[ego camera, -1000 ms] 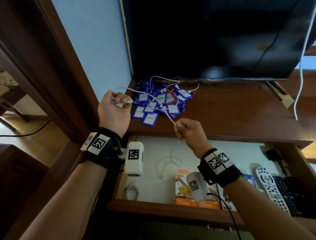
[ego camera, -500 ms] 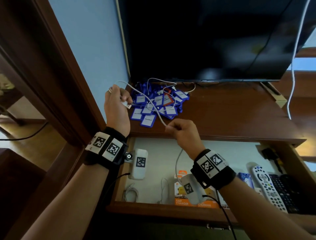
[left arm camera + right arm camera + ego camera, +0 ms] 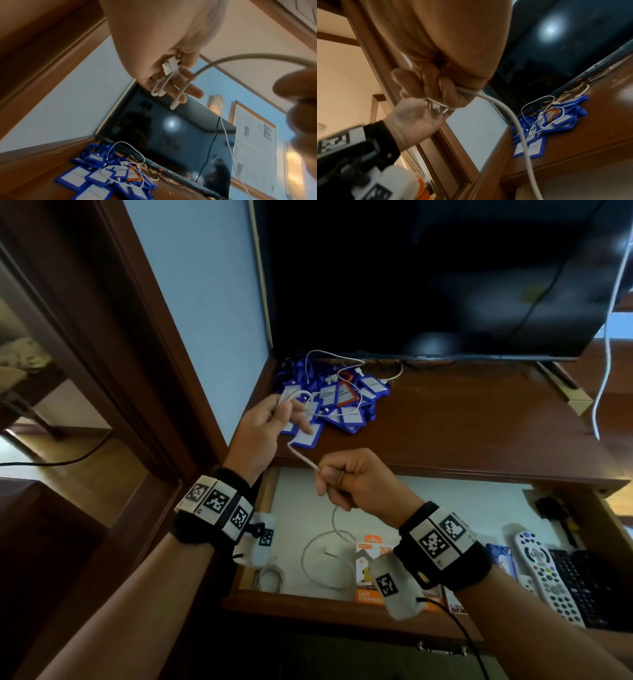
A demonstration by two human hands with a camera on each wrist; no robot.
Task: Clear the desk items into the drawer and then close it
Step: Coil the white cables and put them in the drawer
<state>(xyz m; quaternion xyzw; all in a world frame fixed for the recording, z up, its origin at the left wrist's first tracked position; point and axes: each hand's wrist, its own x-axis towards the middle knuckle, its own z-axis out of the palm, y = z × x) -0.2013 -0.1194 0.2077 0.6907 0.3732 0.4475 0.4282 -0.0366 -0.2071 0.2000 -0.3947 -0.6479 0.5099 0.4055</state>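
Note:
A white charging cable (image 3: 301, 455) stretches between both hands above the front edge of the desk (image 3: 462, 436). My left hand (image 3: 274, 416) holds its USB plug (image 3: 169, 66) with several loops wound round the fingers (image 3: 190, 92). My right hand (image 3: 342, 477) pinches the cable (image 3: 496, 102) lower down; the free end hangs into the open drawer (image 3: 445, 501) and curls on its floor (image 3: 325, 559). A pile of blue badge holders (image 3: 342, 402) with short white cables (image 3: 342, 361) lies at the desk's back left.
A dark TV screen (image 3: 428, 275) stands at the back of the desk. The drawer holds an orange charger box (image 3: 368, 573), a coiled cable (image 3: 270, 577), a white remote (image 3: 544, 573) and a black remote (image 3: 579, 583). A wooden door frame (image 3: 130, 337) stands at the left.
My left hand turned and wound more cable round its fingers. The stretch between the hands grew shorter, and my right hand slid along the cable. The camera came closer to the desk.

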